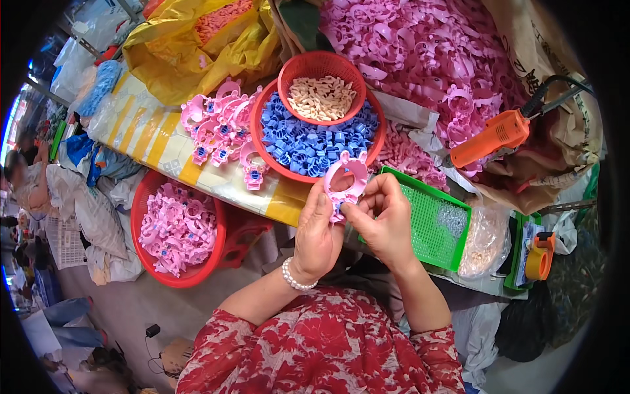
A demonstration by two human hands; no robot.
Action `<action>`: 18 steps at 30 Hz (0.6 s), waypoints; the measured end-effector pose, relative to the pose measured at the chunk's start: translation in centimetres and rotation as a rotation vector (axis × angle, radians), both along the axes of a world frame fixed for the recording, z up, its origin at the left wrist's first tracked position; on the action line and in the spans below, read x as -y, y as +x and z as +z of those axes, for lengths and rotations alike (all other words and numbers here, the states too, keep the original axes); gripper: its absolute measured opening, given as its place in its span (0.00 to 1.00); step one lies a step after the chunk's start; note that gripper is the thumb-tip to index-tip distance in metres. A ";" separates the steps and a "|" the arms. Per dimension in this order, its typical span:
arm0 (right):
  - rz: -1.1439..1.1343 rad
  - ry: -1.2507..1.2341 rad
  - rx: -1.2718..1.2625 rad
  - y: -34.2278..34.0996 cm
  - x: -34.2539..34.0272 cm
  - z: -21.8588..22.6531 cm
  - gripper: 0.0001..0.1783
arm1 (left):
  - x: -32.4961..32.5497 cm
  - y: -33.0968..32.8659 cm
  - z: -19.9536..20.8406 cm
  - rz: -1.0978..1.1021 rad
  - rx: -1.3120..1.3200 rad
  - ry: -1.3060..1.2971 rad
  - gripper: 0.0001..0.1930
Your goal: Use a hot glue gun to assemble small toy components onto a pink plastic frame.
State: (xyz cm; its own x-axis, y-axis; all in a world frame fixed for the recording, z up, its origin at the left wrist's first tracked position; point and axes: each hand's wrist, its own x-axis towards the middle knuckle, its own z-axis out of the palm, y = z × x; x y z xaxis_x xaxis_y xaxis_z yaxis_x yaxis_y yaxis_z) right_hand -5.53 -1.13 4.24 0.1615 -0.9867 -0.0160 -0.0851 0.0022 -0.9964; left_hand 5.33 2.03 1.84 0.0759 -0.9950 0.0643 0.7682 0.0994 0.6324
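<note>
Between my two hands stands a pink plastic ring-shaped part (357,172) with small ear-like bumps at the top and a bit of blue at its lower end. My left hand (314,241) grips its lower left side, thumb pointing up. My right hand (388,226) is closed at its lower right, thumb tip pressed near the blue bit; what lies under that thumb is hidden. Just beyond is a red basket (256,125) of blue plastic pieces (295,152). A smaller red basket (283,85) of cream-coloured pieces (326,98) rests on it.
Similar pink parts (223,125) lie left of the baskets; more fill a red tub (136,226) lower left. A large pink heap (420,52) is at the back right. An orange-handled tool (489,139) hangs there, above a green tray (420,230) with small silvery pieces.
</note>
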 end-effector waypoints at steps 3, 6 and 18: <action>0.010 0.040 -0.047 -0.4 0.5 -0.8 0.18 | 0.0 -0.6 -0.1 0.003 -0.022 0.023 0.22; 0.004 0.005 -0.030 -0.3 0.3 -1.3 0.16 | 0.2 -0.5 -0.8 -0.005 0.033 0.001 0.23; -0.156 -0.163 -0.330 -9.2 -2.0 -1.4 0.09 | 1.2 -1.7 -0.5 -0.126 0.060 0.166 0.22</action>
State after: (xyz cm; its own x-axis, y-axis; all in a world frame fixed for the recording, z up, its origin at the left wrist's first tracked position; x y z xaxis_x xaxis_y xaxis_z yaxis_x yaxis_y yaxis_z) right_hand -14.77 0.90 2.84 0.0216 -0.9929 0.1168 -0.4119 -0.1153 -0.9039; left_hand 3.64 0.81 1.29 -0.0488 -0.9937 -0.1009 0.7286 -0.1045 0.6769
